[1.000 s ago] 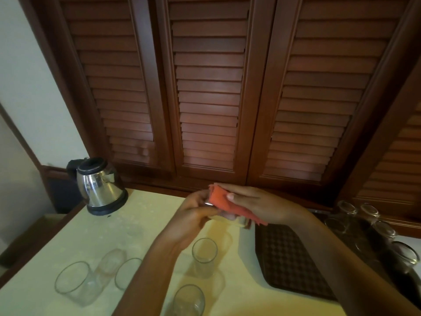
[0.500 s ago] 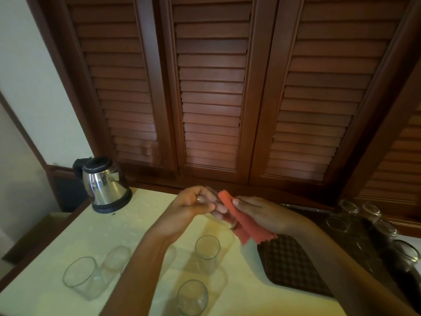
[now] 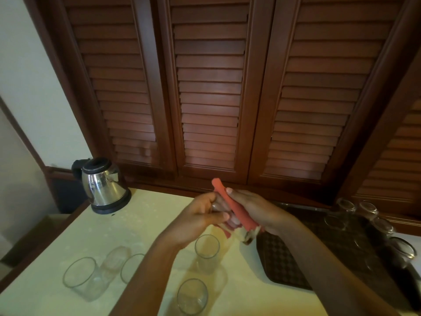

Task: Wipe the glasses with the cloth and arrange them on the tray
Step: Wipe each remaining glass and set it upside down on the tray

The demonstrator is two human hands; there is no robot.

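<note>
Left hand fingers grip a glass held above the bench; right hand fingers press the cloth around it. Tray lies near the bench's right edge; four glasses stand below.

No text, label, brand, number or sign can be read anywhere in the head view. The steel kettle shows only reflections on its body, the glasses on the tabletop are plain, and the red cloth and dark tray carry no lettering that can be made out.
</note>
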